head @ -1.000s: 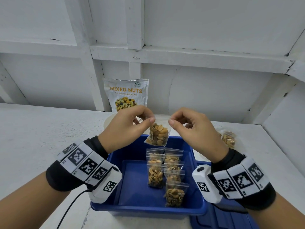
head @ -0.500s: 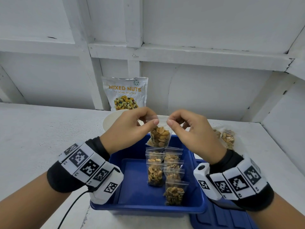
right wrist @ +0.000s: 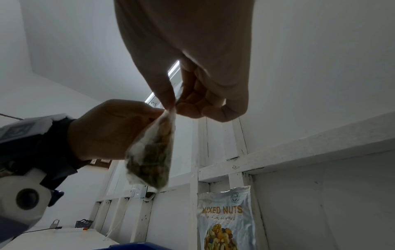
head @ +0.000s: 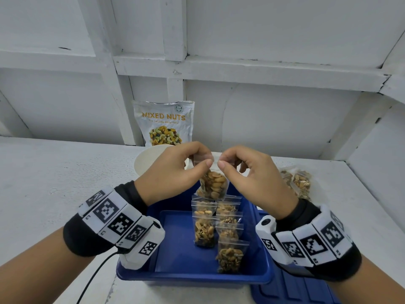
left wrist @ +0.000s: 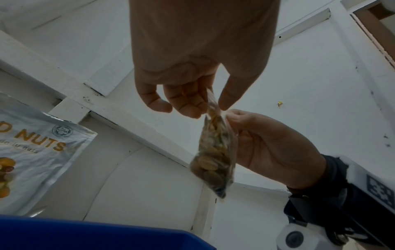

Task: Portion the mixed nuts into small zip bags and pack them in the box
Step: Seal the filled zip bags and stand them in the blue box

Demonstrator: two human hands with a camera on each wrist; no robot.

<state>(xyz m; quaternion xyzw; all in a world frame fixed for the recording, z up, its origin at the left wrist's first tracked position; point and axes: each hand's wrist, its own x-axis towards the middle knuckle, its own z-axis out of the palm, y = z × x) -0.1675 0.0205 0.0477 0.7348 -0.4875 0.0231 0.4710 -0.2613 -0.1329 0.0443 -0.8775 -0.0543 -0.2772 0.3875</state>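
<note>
The table (head: 54, 178) carries your blue box (head: 175, 238), which serves as landmark. Behind the box, a mixed nuts pouch (head: 164, 123) stands upright against the wall, with a white bowl (head: 149, 163) between them. Inside the box, filled bags (head: 219, 227) stand in two rows. Above the box's far edge, your left hand (head: 175, 172) and right hand (head: 252, 178) each pinch the top strip of one nut-filled zip bag (head: 213, 186), hanging clear.

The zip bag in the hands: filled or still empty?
Filled. The zip bag bulges with nuts below its strip, which both hands pinch above the blue box.
</note>
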